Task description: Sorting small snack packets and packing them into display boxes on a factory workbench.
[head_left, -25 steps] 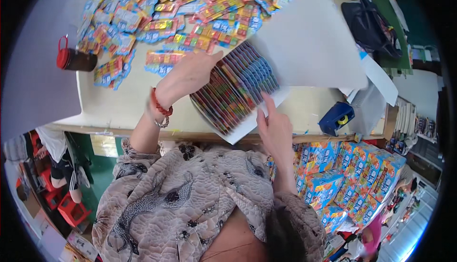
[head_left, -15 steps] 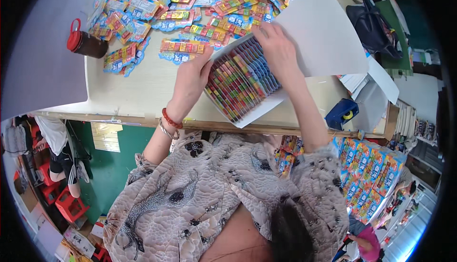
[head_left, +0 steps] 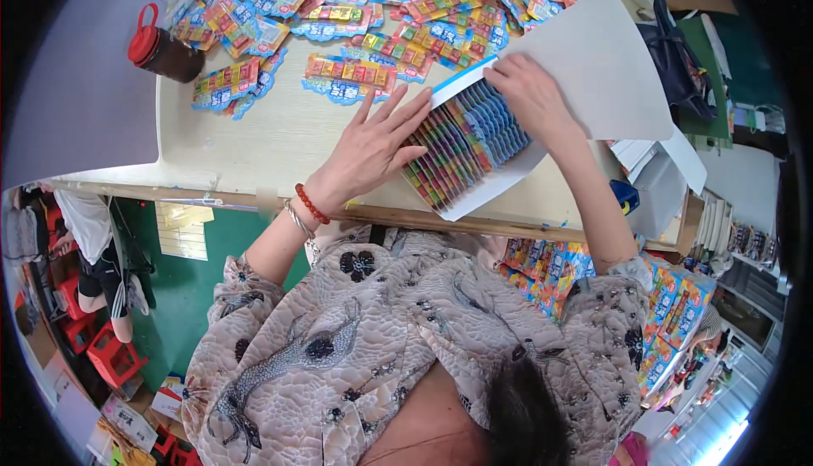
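An open white cardboard box (head_left: 485, 193) sits tilted at the table's near edge, with its large white lid flap (head_left: 597, 68) folded back to the right. Packed upright in it is a row of blister-carded candy packs (head_left: 449, 157), coloured pieces on one side and blue wavy card edges on the other. My left hand (head_left: 368, 144) is open, fingers spread, touching the box's left side and the packs' edge. My right hand (head_left: 533, 98) is closed over the far right rim beside the lid, its fingertips partly hidden. A white strip with a blue edge (head_left: 466, 79) runs between the hands.
Many loose candy packs (head_left: 356, 17) are heaped across the far table. A dark bottle with a red lid (head_left: 165, 53) lies at left. To the right are a black bag (head_left: 677, 60), a blue tape dispenser (head_left: 625, 196) and a white carton (head_left: 665, 182). Stacked colourful boxes (head_left: 673, 314) stand below.
My left hand has gone from gripping the box's left corner to lying spread along its side. My right hand shifted slightly along the far rim. A blue-edged strip now shows there.
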Motion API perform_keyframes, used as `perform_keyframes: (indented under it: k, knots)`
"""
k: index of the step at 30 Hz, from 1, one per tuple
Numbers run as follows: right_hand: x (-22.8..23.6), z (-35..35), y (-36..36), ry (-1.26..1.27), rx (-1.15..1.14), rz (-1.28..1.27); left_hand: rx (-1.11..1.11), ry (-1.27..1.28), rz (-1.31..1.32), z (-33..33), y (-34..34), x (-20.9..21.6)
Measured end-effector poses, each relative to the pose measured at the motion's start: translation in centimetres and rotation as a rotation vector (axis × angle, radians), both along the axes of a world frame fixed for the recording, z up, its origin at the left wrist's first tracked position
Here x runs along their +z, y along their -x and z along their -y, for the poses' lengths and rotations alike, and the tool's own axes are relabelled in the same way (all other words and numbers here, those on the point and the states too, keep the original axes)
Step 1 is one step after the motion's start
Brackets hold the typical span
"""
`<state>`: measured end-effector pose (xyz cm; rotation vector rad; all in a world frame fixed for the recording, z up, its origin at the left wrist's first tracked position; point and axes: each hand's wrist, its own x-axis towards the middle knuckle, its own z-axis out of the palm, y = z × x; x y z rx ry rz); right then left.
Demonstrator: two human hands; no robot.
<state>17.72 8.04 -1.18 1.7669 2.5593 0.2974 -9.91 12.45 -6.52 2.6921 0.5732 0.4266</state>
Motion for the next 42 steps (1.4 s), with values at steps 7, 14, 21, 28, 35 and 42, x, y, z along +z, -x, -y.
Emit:
perform_keyframes:
  k: [7, 14, 21, 28, 35, 42]
  knots:
    - [-0.8, -6.5, 3.0, 0.454, 0.226, -0.623, 0.005, -0.042, 0.011, 0.3, 0.0, 0.2]
    - [1.0, -7.3, -0.4, 0.437, 0.129, -0.328, 0.026, -0.021, -0.068, 1.3, 2.5, 0.8]
    - [-0.6, -5.7, -1.9, -0.234, 0.232, 0.066, 0.030, -0.002, -0.031, 1.2, 2.4, 0.5]
    - [6.1, 2.5, 2.8, 0.202, 0.103, -0.209, 0.084, -0.179, 0.029, 2.4, 1.8, 1.8]
    - [1.9, 10.5, -1.1, 0.396, -0.029, -0.693, -0.195, 0.541, 0.305, 8.7, -1.9, 3.7]
    - [-0.9, 8.4, -1.0, 0.388, -0.073, -0.740, -0.029, 0.740, 0.185, 8.5, -2.9, 2.9]
